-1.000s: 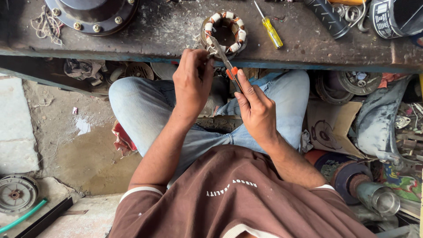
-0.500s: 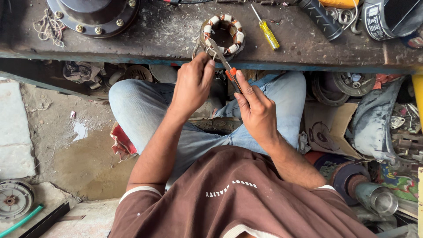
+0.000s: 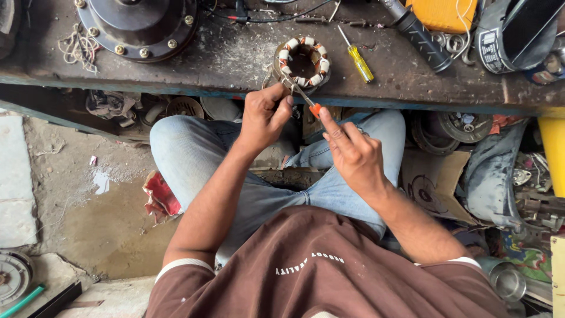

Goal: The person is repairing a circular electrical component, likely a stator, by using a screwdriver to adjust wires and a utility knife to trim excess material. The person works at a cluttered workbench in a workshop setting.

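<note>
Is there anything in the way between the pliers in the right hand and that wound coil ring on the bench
Nothing visible. The pliers in the right hand already reach the coil ring at its near edge, beside the left hand.

Even daylight, sharp overall; dim shadow under bench, edges perhaps slightly warped by wide-angle lens.

Dark round motor housing (image 3: 138,26) cut off by the top edge, orange box (image 3: 444,13) likewise cropped, pliers (image 3: 301,96) with handles mostly hidden inside the right hand (image 3: 353,154), wire ends at the left hand (image 3: 265,118) fingertips too small to tell, clutter beneath the worktop (image 3: 235,62) in shadow.
</note>
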